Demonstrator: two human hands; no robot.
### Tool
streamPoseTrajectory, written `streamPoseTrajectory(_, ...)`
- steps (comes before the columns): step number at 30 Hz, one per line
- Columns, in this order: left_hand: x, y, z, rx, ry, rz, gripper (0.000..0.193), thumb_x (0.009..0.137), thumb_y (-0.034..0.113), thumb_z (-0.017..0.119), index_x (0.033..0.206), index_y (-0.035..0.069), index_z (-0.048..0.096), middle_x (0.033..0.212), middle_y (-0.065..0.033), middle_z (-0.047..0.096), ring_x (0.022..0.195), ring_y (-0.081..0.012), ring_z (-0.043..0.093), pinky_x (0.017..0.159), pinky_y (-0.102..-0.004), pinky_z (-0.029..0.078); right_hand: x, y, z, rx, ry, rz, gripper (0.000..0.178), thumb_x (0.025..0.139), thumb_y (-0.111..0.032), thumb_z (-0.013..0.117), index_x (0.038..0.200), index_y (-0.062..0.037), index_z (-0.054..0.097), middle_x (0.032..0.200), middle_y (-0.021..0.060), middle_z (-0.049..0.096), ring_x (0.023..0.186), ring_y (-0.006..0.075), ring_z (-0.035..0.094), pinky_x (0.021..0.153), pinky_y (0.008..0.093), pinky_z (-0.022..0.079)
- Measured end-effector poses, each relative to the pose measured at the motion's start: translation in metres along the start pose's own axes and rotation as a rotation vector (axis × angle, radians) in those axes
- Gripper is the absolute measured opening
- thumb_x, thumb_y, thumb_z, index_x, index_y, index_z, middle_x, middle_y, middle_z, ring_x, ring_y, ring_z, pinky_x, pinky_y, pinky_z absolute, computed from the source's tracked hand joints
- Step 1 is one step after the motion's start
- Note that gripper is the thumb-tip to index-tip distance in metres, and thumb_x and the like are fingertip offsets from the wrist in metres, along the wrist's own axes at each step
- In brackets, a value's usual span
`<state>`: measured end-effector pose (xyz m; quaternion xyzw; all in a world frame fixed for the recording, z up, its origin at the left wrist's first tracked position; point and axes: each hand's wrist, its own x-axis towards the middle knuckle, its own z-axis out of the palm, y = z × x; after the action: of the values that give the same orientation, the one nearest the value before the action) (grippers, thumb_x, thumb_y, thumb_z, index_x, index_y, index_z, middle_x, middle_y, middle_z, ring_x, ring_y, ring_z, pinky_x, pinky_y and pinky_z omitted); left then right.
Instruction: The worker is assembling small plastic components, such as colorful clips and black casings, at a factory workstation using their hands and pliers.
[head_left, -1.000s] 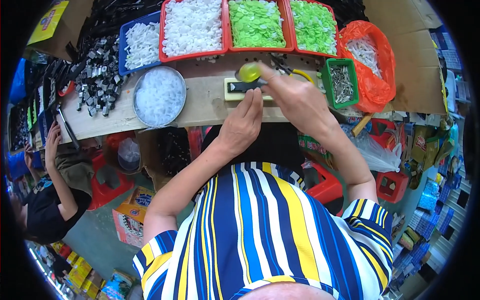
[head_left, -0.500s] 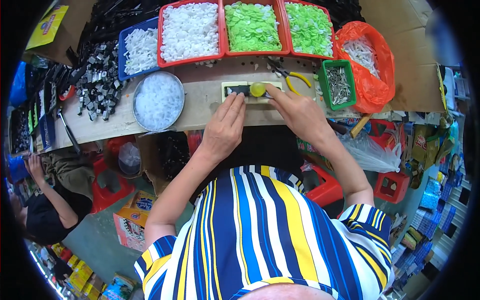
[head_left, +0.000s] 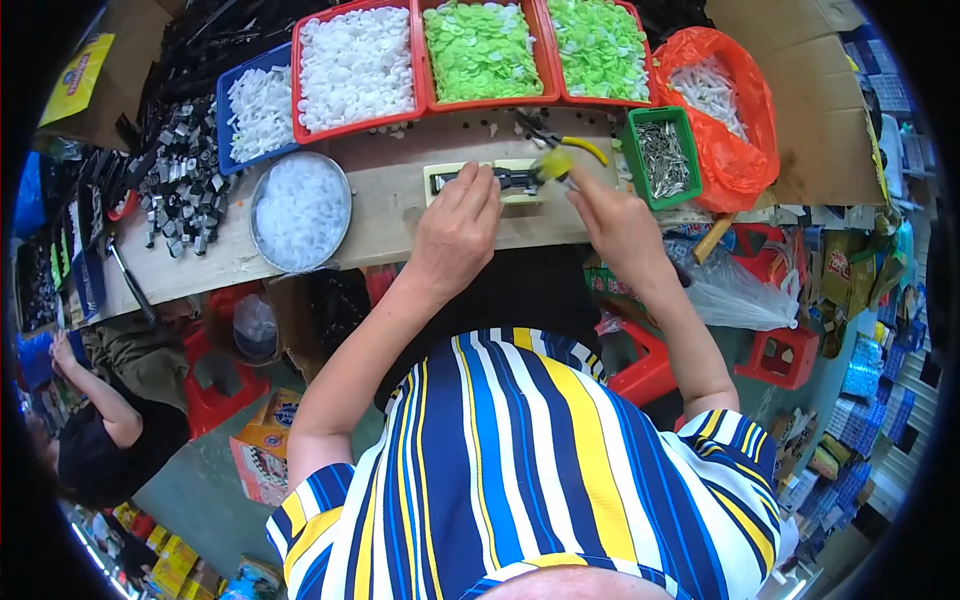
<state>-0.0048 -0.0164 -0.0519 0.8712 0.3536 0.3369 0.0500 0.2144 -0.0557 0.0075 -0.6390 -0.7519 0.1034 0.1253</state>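
A cream block (head_left: 522, 195) lies on the table with a long black part (head_left: 515, 179) set along its top. My left hand (head_left: 458, 232) holds the black part down at its left end, fingers pressed together over it. My right hand (head_left: 618, 225) is closed around a tool that looks like a small mallet, its yellow-green head (head_left: 553, 165) smeared by motion. That head is over the right end of the black part; whether it touches is unclear. Most of the mallet's handle is hidden by my fingers. Yellow-handled pliers (head_left: 584, 148) lie just beyond.
Red trays of white pieces (head_left: 357, 70) and green discs (head_left: 480, 50) line the back. A round dish (head_left: 345, 235) of translucent pieces stands left. On the right are a green box (head_left: 690, 150) of metal pins and a red bag (head_left: 750, 170). A co-worker (head_left: 125, 430) sits at the left.
My right hand has moved right with the mallet, whose head is now blurred and further right. My left fingers stay on the black part. The whole view has shifted slightly.
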Motion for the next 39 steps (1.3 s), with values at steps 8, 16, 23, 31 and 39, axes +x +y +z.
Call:
streamPoseTrajectory(8, -0.002, -0.004, 0.002, 0.003, -0.002, 0.034, 0.031, 0.077, -0.001, 0.059, 0.106, -0.011, 0.065, 0.116, -0.0225, 0.063, 0.113, -0.0352, 0.061, 0.094, -0.0406, 0.051, -0.009, 0.010, 0.006, 0.062, 0.044, 0.035, 0.030, 0.095, -0.016, 0.060, 0.123, -0.0056, 0.059, 0.087, 0.0223, 0.067, 0.082, 0.0385, 0.067, 0.068, 0.0463, 0.053)
streamPoseTrajectory(16, 0.007, -0.002, -0.006, -0.033, 0.012, -0.016, 0.022, 0.081, 0.000, 0.070, 0.101, -0.005, 0.067, 0.107, -0.0167, 0.065, 0.103, -0.0327, 0.064, 0.088, -0.0399, 0.053, 0.019, 0.094, -0.041, -0.044, 0.419, 0.150, 0.027, 0.096, -0.018, 0.060, 0.118, -0.0022, 0.064, 0.093, 0.0235, 0.068, 0.081, 0.0371, 0.068, 0.069, 0.0432, 0.052)
streamPoseTrajectory(23, 0.027, -0.003, -0.009, -0.099, -0.104, -0.058, 0.034, 0.080, 0.001, 0.070, 0.113, -0.002, 0.063, 0.107, -0.0160, 0.062, 0.099, -0.0337, 0.060, 0.084, -0.0425, 0.049, 0.031, 0.213, -0.050, -0.502, 0.430, 0.235, 0.025, 0.094, -0.018, 0.061, 0.113, -0.0037, 0.066, 0.094, 0.0199, 0.066, 0.087, 0.0367, 0.064, 0.076, 0.0454, 0.050)
streamPoseTrajectory(31, 0.038, 0.001, -0.027, -0.334, -0.068, -0.228, 0.043, 0.078, -0.002, 0.070, 0.119, -0.001, 0.061, 0.104, -0.0160, 0.057, 0.095, -0.0321, 0.058, 0.081, -0.0386, 0.048, 0.026, 0.081, -0.030, 0.011, 0.318, -0.118, 0.022, 0.083, -0.013, 0.070, 0.100, -0.0009, 0.063, 0.111, 0.0178, 0.061, 0.101, 0.0374, 0.060, 0.087, 0.0450, 0.050)
streamPoseTrajectory(39, 0.033, 0.002, -0.042, -0.808, -0.045, -0.556, 0.034, 0.082, 0.001, 0.067, 0.112, -0.001, 0.053, 0.095, -0.0103, 0.055, 0.085, -0.0188, 0.056, 0.075, -0.0322, 0.046, 0.040, 0.039, 0.016, -0.048, 0.054, -0.150, 0.023, 0.070, -0.006, 0.065, 0.091, 0.0019, 0.062, 0.104, 0.0172, 0.056, 0.096, 0.0351, 0.055, 0.081, 0.0455, 0.050)
